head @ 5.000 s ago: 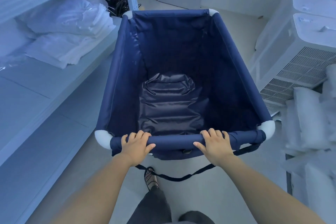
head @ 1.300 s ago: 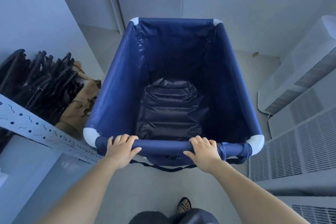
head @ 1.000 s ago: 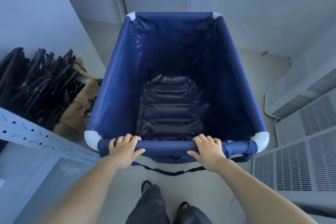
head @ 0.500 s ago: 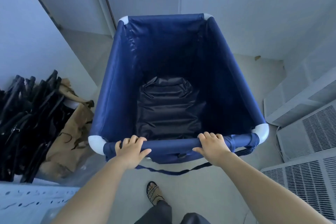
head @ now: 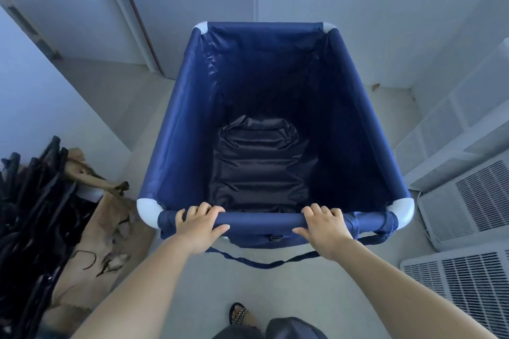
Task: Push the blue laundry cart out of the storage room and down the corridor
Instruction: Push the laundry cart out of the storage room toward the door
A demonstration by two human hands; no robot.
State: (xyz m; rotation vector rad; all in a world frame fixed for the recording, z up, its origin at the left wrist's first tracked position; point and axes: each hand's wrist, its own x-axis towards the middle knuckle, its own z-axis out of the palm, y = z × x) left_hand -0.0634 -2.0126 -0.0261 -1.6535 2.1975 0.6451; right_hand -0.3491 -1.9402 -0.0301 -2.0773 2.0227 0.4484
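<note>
Both the left hand point(head: 199, 226) and right hand point(head: 324, 226) were curled tight around the near padded rail of the deep navy-blue fabric laundry cart point(head: 176, 146), which stood directly ahead on the pale floor point(head: 176, 270).

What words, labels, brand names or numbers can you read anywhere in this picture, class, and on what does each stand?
None: no readable text appears.
The blue cart, the white vented units and the brown paper show no lettering.
</note>
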